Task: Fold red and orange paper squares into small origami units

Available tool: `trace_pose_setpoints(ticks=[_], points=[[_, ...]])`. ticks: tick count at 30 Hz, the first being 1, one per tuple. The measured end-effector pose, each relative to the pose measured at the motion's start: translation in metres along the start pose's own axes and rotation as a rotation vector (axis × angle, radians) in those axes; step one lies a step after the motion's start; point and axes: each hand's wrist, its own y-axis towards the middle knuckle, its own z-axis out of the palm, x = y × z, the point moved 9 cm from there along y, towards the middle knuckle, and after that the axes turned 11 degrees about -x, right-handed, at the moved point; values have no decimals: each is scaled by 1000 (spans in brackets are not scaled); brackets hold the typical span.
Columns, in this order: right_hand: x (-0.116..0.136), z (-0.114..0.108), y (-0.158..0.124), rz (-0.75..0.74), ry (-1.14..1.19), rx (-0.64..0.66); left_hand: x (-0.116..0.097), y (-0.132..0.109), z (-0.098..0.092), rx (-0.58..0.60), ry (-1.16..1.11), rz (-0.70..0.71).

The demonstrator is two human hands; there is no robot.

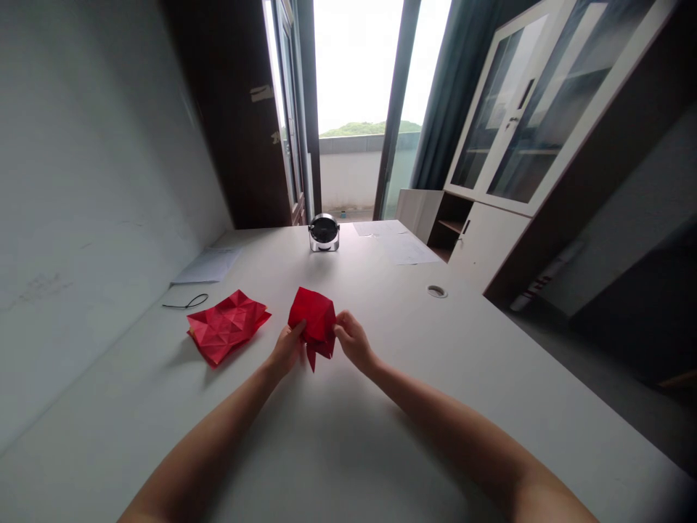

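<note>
A small piece of folded red paper [314, 314] is held up just above the white table, with a pointed flap hanging from its lower edge. My left hand [287, 349] grips its left side, the thumb lying across the front and the other fingers hidden behind. At its right edge, my right hand [353, 338] pinches the paper between thumb and curled fingers. To the left of my hands lies a larger sheet of creased red paper [229, 325], its surface raised in many triangular folds; it looks layered along the edges.
A round black device on a metal stand [324, 232] stands at the table's far end. Papers lie at the back left [207, 266] and back right [406, 247]. A black cord [188, 302] rests near the left wall. A cable hole [437, 291] sits near the table's right edge.
</note>
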Motion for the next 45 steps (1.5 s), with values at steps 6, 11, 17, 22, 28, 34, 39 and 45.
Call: trace_pose_setpoints(ticks=[6, 11, 17, 22, 28, 34, 39, 45], points=[[-19, 0, 3, 272, 331, -23, 3, 2, -6, -50, -11, -16], [-11, 11, -4, 330, 429, 78, 2, 5, -17, -136, 46, 52], [-16, 12, -3, 351, 396, 80, -6, 8, -19, -138, 30, 54], [-28, -12, 8, 338, 266, -97, -6, 7, -19, -84, 38, 21], [-13, -13, 8, 230, 125, -38, -4, 8, -19, -66, 36, 40], [8, -21, 7, -36, -263, -80, -3, 9, -19, -82, 26, 37], [3, -34, 14, 0, -200, -185, -10, 11, -31, -150, 33, 62], [-9, -33, 16, 166, 118, -219, -19, 14, -45, -221, 58, 106]])
